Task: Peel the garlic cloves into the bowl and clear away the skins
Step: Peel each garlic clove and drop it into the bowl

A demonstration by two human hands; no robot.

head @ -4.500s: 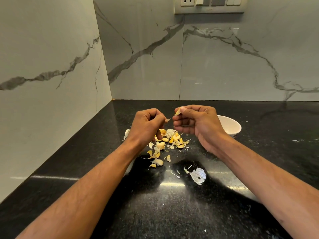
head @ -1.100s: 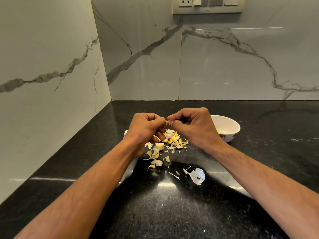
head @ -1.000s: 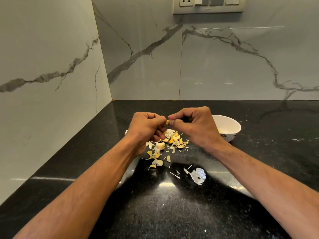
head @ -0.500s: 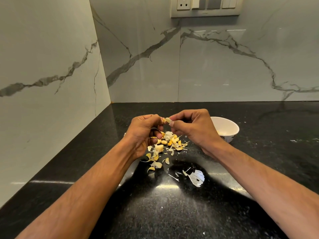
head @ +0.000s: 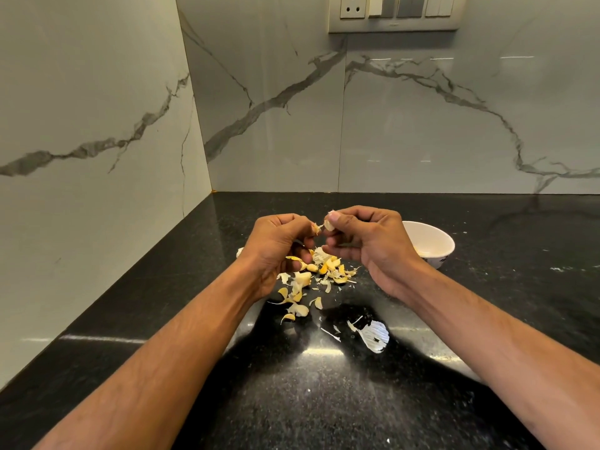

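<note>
Above the black counter my right hand (head: 370,245) pinches a pale garlic clove (head: 328,225) between thumb and forefinger. My left hand (head: 276,245) sits just left of it, its fingertips gripping a strip of skin (head: 316,227) that comes off the clove. Below both hands lies a heap of yellowish cloves and skins (head: 311,277). A white bowl (head: 431,238) stands right of my right hand, partly hidden by it, with a few yellowish peeled cloves inside.
A flat white scrap of skin (head: 375,336) lies nearer to me on the black granite counter (head: 324,401). Marble walls close the left side and the back, forming a corner. A switch panel (head: 394,13) is mounted on the back wall.
The hands had drawn together over the heap; now they have pulled slightly apart, and the clove shows in my right fingertips with skin stretched toward the left.
</note>
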